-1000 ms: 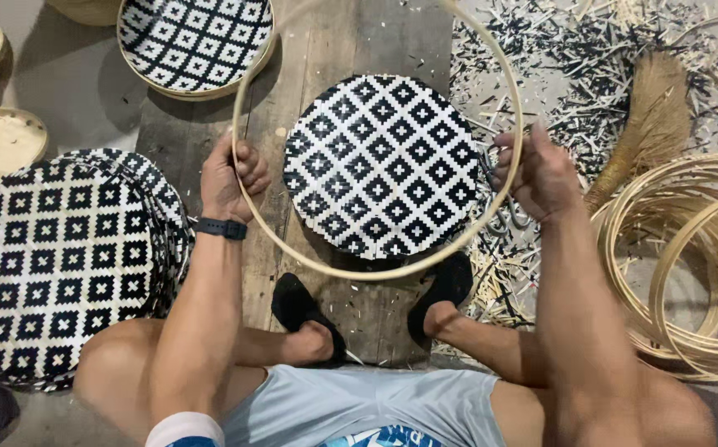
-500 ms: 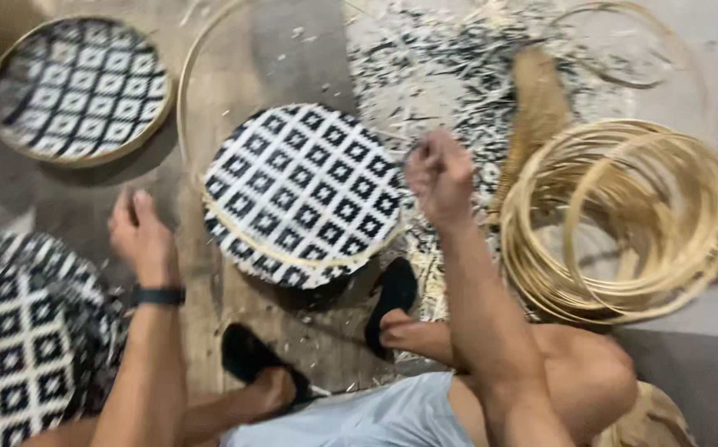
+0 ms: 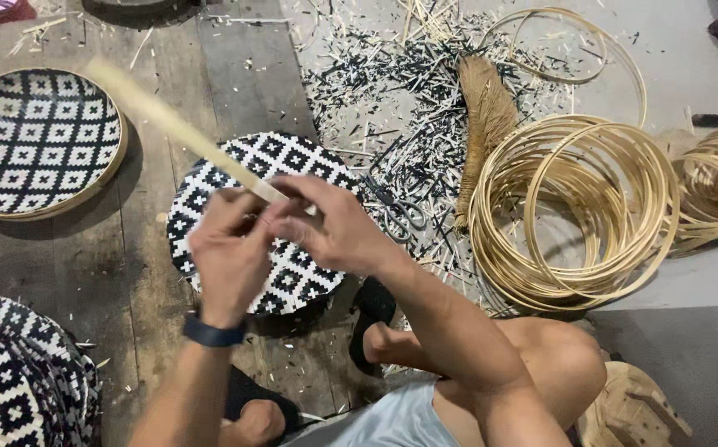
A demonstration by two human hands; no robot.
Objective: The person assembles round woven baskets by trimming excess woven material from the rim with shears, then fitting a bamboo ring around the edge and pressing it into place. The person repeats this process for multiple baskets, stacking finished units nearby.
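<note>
Moved since earlier: both hands have come together above the round woven mat point(image 3: 235, 178); half a second ago they were apart, the left one out at the side and the right one raised alone.
Strip: a pale bamboo strip point(image 3: 178, 128) now crosses the picture; it runs from the hands up and to the left, over the mat's upper left edge, blurred at its far end.
Left hand point(image 3: 228, 252): over the middle of the mat, fingers closed on the near end of the strip from below.
Right hand point(image 3: 332, 230): over the right part of the mat, touching the left hand; thumb and fingers point(image 3: 280, 217) pinch the same end of the strip.
Strip and fingers: its near end lies between the fingertips of both hands; the rest is free in the air.
Mat: black and white diamond pattern, flat on the wooden floor point(image 3: 156, 331), partly hidden under the hands.
View change: the framed woven tray point(image 3: 32, 145) is left of the mat, and the coil of bamboo hoops point(image 3: 574, 211) lies well to its right.
Between mat and hoops: scissors point(image 3: 396, 211) among the cut scraps point(image 3: 392, 91), with a small brush point(image 3: 481, 116) beside them.
</note>
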